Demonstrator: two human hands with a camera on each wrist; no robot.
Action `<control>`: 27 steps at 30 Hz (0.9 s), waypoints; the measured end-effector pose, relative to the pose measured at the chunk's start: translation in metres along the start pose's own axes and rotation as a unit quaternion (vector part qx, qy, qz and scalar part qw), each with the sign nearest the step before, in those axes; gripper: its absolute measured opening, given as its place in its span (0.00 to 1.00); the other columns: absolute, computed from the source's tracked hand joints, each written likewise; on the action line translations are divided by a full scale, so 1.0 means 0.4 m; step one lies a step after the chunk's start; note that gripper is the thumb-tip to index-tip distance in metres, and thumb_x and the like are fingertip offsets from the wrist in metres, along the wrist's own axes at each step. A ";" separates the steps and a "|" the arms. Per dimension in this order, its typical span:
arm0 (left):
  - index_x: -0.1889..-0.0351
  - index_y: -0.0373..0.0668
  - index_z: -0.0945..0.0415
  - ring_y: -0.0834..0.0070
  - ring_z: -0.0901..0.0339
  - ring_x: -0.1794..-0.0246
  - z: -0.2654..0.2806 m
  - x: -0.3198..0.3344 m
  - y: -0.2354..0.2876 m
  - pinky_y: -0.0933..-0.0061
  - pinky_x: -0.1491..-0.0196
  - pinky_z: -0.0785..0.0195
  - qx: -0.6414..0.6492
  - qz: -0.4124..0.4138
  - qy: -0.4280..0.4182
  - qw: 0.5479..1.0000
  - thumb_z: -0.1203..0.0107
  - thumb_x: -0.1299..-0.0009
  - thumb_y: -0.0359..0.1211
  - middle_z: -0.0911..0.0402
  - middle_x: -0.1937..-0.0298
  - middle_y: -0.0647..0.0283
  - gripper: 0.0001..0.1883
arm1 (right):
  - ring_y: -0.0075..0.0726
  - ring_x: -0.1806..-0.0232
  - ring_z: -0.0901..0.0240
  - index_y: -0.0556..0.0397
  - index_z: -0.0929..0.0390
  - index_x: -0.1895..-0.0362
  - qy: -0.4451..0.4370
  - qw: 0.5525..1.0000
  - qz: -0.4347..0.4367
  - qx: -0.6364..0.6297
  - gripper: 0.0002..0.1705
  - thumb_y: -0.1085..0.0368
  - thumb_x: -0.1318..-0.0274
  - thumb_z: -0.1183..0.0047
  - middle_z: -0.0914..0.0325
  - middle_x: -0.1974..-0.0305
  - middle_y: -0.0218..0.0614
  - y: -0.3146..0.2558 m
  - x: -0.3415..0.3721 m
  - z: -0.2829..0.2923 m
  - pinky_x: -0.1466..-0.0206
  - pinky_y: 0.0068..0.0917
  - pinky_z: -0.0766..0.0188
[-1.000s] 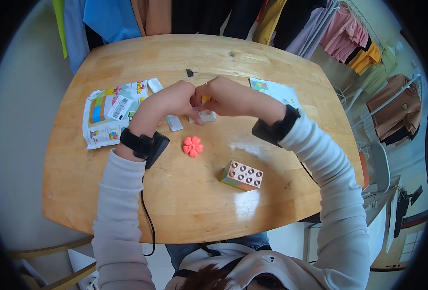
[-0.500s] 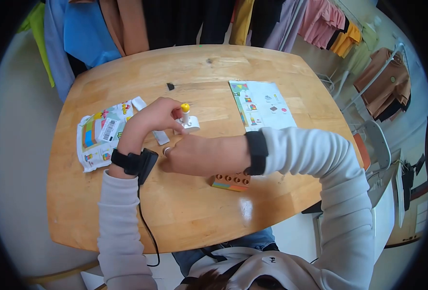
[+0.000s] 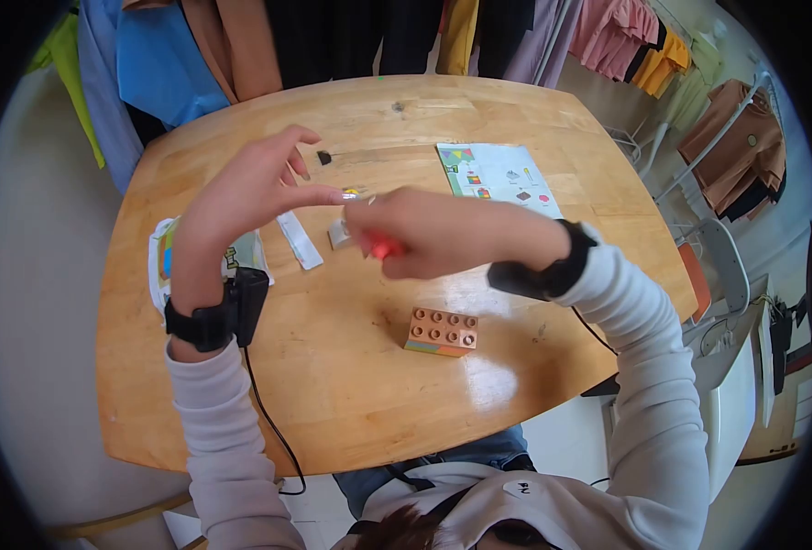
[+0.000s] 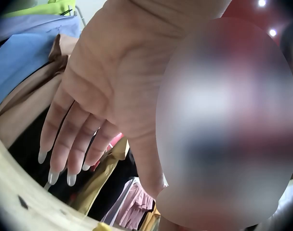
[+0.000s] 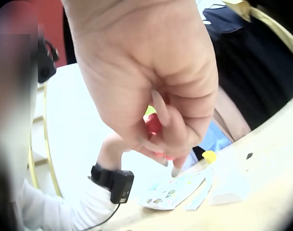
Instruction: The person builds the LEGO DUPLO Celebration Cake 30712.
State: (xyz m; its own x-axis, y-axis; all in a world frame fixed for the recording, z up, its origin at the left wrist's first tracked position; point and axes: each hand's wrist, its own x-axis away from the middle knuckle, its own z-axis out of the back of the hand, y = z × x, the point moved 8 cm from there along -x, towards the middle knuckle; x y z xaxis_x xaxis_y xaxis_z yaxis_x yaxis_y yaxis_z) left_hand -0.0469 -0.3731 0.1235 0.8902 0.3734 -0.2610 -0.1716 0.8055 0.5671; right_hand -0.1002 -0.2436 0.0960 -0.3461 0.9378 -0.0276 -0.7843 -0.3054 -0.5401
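Observation:
My right hand (image 3: 452, 229) pinches a coral-red flower piece (image 3: 385, 246) in its curled fingers, over the table left of centre. In the right wrist view, red parts of the flower (image 5: 153, 124) show between the fingers. Just behind it is a white toy block (image 3: 338, 235), mostly covered by that hand. The yellow top (image 3: 351, 193) of the stick on the block shows at my left thumb tip. Otherwise my left hand (image 3: 255, 183) is spread, its fingers fairly straight and apart from the thumb in the left wrist view (image 4: 113, 86).
Nearer me stands a stack of bricks (image 3: 443, 330) with a brown studded top. A picture sheet (image 3: 507, 179) lies at the back right. On the left are a printed bag (image 3: 248, 257), partly behind my arm, and a white strip (image 3: 300, 241). A small black piece (image 3: 324, 158) lies farther back.
My right hand reached down to the flower on the table, picked it up and carried it to the white block. My left hand has left the block's side and spread its fingers.

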 end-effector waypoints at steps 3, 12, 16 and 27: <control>0.49 0.33 0.27 0.62 0.23 0.62 0.019 0.046 0.095 0.66 0.57 0.30 -0.099 -0.036 -0.054 0.993 0.28 0.51 0.53 0.22 0.64 0.53 0.40 | 0.27 0.73 0.32 0.52 0.32 0.62 0.121 0.972 -0.105 -0.172 0.11 0.62 0.41 0.44 0.27 0.72 0.32 0.044 0.112 0.074 0.69 0.23 0.36; 0.57 0.38 0.25 0.58 0.24 0.59 -0.330 0.149 0.174 0.64 0.56 0.32 -0.047 -0.159 -0.339 0.926 0.30 0.48 0.49 0.22 0.62 0.57 0.29 | 0.39 0.77 0.25 0.54 0.32 0.66 0.157 0.959 -0.194 0.132 0.33 0.33 0.40 0.55 0.29 0.78 0.39 -0.006 0.269 -0.043 0.77 0.33 0.33; 0.63 0.35 0.22 0.56 0.20 0.62 -0.333 0.144 0.175 0.62 0.58 0.28 0.028 -0.075 -0.343 0.936 0.31 0.45 0.39 0.18 0.67 0.53 0.20 | 0.41 0.79 0.24 0.53 0.33 0.64 0.150 0.941 -0.115 0.281 0.37 0.28 0.48 0.55 0.28 0.79 0.36 -0.061 0.230 -0.101 0.82 0.33 0.32; 0.65 0.35 0.21 0.56 0.20 0.66 -0.354 0.149 0.159 0.63 0.62 0.29 0.060 -0.085 -0.295 0.950 0.31 0.47 0.35 0.18 0.69 0.52 0.16 | 0.40 0.84 0.29 0.55 0.34 0.62 0.082 0.919 -0.100 0.372 0.36 0.30 0.46 0.57 0.29 0.83 0.38 -0.079 0.212 -0.112 0.83 0.31 0.36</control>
State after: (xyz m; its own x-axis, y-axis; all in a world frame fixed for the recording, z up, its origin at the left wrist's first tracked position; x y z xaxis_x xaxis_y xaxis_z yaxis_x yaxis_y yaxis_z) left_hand -0.0644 -0.2344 0.0333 0.9885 -0.1078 0.1059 0.0131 0.7592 0.6508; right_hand -0.0816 -0.1470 0.0732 -0.1224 0.9812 -0.1494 -0.9801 -0.0957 0.1742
